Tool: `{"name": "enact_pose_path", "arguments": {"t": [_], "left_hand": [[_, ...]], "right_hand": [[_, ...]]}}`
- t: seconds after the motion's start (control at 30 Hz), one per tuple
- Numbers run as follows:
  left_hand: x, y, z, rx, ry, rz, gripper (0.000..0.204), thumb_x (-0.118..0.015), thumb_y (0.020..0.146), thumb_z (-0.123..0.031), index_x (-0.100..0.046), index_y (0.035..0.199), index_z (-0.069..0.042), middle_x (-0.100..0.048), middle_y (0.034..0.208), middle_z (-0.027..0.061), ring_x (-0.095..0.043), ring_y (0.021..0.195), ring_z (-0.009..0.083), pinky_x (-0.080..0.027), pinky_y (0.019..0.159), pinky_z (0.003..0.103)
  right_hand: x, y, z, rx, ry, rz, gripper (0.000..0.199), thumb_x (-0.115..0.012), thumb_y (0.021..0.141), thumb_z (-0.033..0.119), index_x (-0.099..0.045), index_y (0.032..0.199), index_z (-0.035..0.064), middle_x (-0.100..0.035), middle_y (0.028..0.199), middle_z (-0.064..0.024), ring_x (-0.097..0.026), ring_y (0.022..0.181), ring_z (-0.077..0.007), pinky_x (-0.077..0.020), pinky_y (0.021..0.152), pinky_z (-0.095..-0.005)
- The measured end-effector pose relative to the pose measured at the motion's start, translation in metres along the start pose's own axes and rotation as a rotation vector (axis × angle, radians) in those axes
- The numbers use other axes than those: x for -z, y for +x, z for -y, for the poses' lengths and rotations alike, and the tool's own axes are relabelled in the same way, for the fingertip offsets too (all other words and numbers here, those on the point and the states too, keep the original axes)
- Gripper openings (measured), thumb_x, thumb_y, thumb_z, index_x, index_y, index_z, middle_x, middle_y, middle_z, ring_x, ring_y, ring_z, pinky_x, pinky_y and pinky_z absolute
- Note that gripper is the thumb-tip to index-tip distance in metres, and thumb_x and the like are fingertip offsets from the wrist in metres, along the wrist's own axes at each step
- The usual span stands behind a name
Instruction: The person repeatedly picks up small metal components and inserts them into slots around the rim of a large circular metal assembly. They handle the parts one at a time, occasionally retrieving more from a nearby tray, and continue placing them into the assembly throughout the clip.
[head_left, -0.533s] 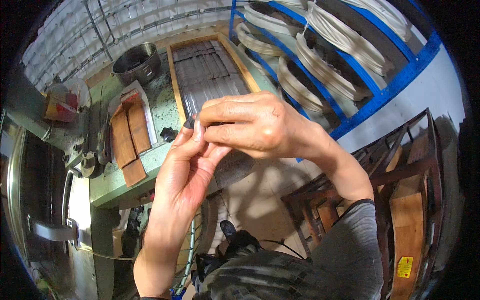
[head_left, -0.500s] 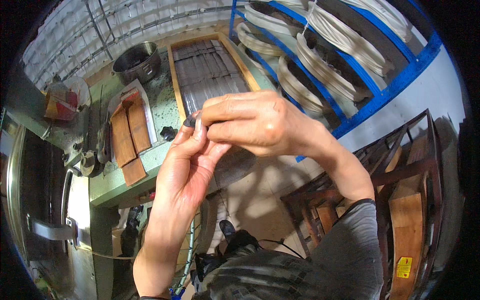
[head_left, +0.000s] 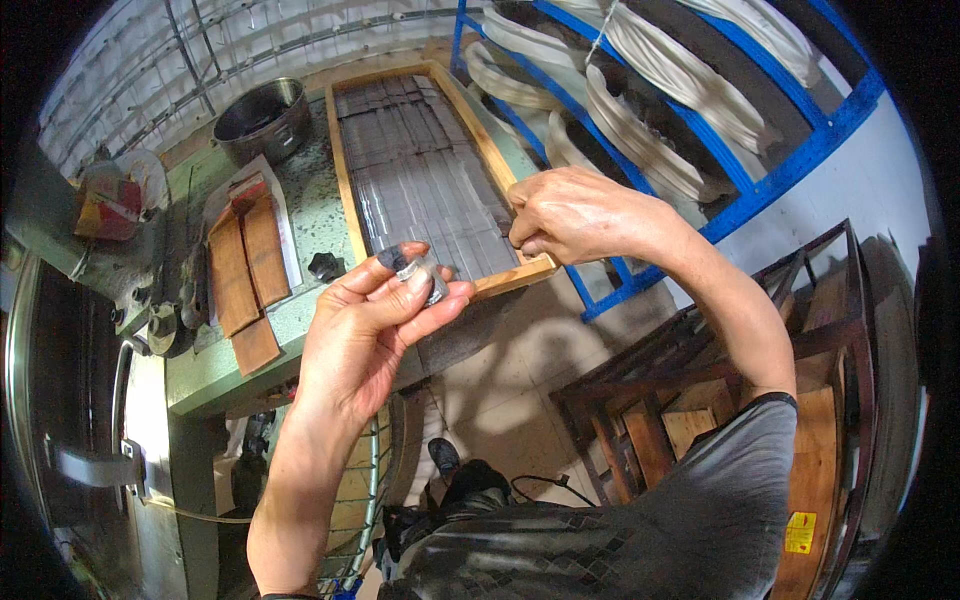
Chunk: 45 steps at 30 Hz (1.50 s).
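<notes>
My left hand (head_left: 365, 325) is closed in a pinch around a small shiny grey piece (head_left: 436, 288), perhaps a short roll. One of its fingertips has a dark grey covering (head_left: 392, 259). A long, shallow tray with a wooden rim (head_left: 343, 178) lies just beyond, filled with rows of thin grey strips (head_left: 420, 190). My right hand (head_left: 575, 215) is at the tray's near right corner. Its fingers are curled together over the rim, and whatever they grip is hidden.
On the green bench (head_left: 195, 375), left of the tray, are a dark metal pot (head_left: 262, 125), two brown flat pieces (head_left: 250, 265) and a black knob (head_left: 325, 266). A blue rack (head_left: 790, 170) with white hanks (head_left: 650, 130) stands right. Below it is a dark metal frame holding wooden boards (head_left: 815, 440).
My hands have come apart. The right one has moved right to the tray's near corner, while the left keeps its pinch, with the grey piece now showing.
</notes>
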<state>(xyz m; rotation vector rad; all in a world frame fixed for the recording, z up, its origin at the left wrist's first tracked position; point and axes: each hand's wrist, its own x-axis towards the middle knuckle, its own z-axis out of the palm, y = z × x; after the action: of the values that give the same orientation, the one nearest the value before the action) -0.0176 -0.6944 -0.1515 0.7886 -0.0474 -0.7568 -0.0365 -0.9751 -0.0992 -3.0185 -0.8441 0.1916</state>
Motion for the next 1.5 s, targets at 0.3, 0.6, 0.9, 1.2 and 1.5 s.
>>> {"name": "enact_pose_path", "arguments": {"t": [0.3,0.6,0.9,1.2,1.5], "left_hand": [[0.0,-0.011,0.005,-0.001,0.151,0.039,0.033,-0.066,0.098,0.004,-0.061,0.13,0.01,-0.072,0.117,0.0251,-0.076,0.102,0.0351,-0.066,0.09,0.039],[0.008,-0.023,0.008,0.047,0.122,0.046,0.027,-0.065,0.099,0.002,-0.063,0.126,0.009,-0.073,0.115,0.0245,-0.076,0.1,0.0374,-0.067,0.089,0.042],[0.009,-0.026,0.02,0.005,0.069,0.038,0.024,-0.065,0.099,0.005,-0.065,0.122,0.008,-0.072,0.115,0.0236,-0.076,0.103,0.0373,-0.067,0.092,0.044],[0.02,-0.055,0.038,-0.363,-0.076,-0.063,0.024,-0.07,0.096,0.007,-0.07,0.119,0.004,-0.075,0.112,0.0162,-0.075,0.102,0.0238,-0.066,0.092,0.04],[0.087,-0.166,0.008,-0.531,-0.003,-0.439,0.025,-0.077,0.093,0.003,-0.072,0.117,0.004,-0.076,0.112,0.0146,-0.074,0.1,0.0183,-0.064,0.086,0.031]], "right_hand": [[0.006,0.017,0.005,0.049,-0.109,0.14,0.014,-0.076,0.073,0.009,-0.081,0.086,0.0081,-0.065,0.084,-0.0105,-0.067,0.093,-0.0303,-0.0546,0.077,-0.0432],[0.021,0.005,-0.008,0.294,-0.031,0.087,0.007,-0.073,0.076,0.007,-0.077,0.081,0.0078,-0.065,0.088,-0.0069,-0.063,0.095,-0.0277,-0.0541,0.078,-0.0409],[0.017,0.001,-0.013,0.258,0.159,-0.142,0.008,-0.074,0.077,0.003,-0.076,0.085,0.0017,-0.072,0.079,-0.0108,-0.068,0.083,-0.0306,-0.0538,0.074,-0.0413],[-0.042,0.022,0.153,-0.035,0.407,-0.987,0.012,-0.074,0.085,0.004,-0.073,0.097,0.0048,-0.072,0.091,-0.0112,-0.069,0.082,-0.0319,-0.0561,0.072,-0.0415],[-0.061,0.084,0.28,0.025,0.786,-0.813,0.021,-0.076,0.083,-0.003,-0.077,0.104,0.0,-0.069,0.105,-0.0082,-0.062,0.101,-0.0253,-0.0527,0.086,-0.034]]}}
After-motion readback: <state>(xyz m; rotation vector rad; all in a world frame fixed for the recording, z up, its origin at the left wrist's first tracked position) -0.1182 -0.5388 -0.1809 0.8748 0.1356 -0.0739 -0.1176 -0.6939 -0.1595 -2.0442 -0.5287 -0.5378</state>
